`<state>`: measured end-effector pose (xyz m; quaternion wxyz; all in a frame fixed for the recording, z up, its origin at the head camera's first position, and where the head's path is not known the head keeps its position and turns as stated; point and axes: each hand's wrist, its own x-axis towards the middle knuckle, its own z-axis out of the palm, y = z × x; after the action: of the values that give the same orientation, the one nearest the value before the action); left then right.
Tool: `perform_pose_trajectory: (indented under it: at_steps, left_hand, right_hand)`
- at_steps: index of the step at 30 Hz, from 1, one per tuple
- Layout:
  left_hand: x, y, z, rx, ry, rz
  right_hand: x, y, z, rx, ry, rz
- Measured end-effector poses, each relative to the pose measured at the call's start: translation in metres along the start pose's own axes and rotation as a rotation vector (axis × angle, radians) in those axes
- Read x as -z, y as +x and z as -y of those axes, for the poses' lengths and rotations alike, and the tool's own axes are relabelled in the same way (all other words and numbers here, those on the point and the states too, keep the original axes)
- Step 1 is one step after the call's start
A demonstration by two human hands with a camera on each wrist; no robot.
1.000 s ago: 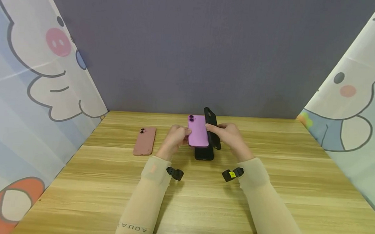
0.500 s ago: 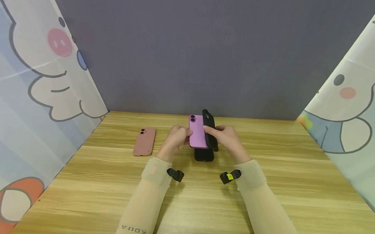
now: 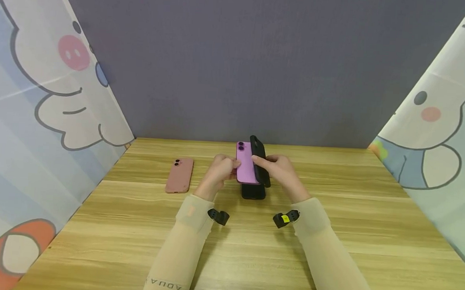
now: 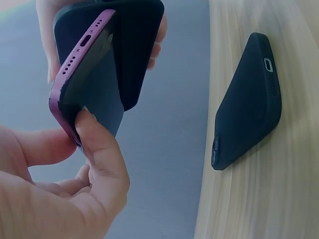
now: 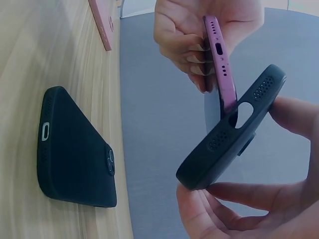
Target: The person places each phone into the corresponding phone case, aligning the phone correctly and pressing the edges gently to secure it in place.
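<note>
My left hand pinches the left edge of a purple phone, thumb on its back and fingers under its screen side. Opposite it, my right hand grips a black phone case by its two long sides. The case is tilted, and the phone's right edge sits inside its open side, as the right wrist view shows with the phone's purple bottom edge against the case's bottom wall. Both are held above the table. Beneath them lies a second phone in a black case, partly hidden in the head view.
A pink phone, camera side up, lies on the wooden table left of my left hand. A grey panel stands along the table's back edge. Curtains with cartoon prints hang at both sides.
My right hand has moved the black case slightly left, so it now overlaps the purple phone's right edge. My left hand has shifted slightly right with the phone.
</note>
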<state>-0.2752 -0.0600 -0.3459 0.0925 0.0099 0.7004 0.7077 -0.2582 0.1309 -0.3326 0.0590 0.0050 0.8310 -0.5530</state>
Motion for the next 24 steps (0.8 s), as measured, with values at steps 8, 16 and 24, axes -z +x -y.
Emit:
perform_pose_trajectory:
  at_steps: [8,16,24]
  left_hand:
    - [-0.002,-0.0023,-0.0013,-0.012,0.014,0.0]
    - [-0.0023,0.0003,-0.002,0.004,0.003,-0.003]
    - [-0.0034,0.0012,-0.0019,0.011,0.002,-0.013]
  right_hand:
    - [-0.0003,-0.0003,0.0009,0.001,0.002,0.017]
    - [-0.0005,0.0005,0.0004,0.004,-0.015,0.016]
    - [-0.0004,0.0064,-0.0035,0.013,-0.016,0.024]
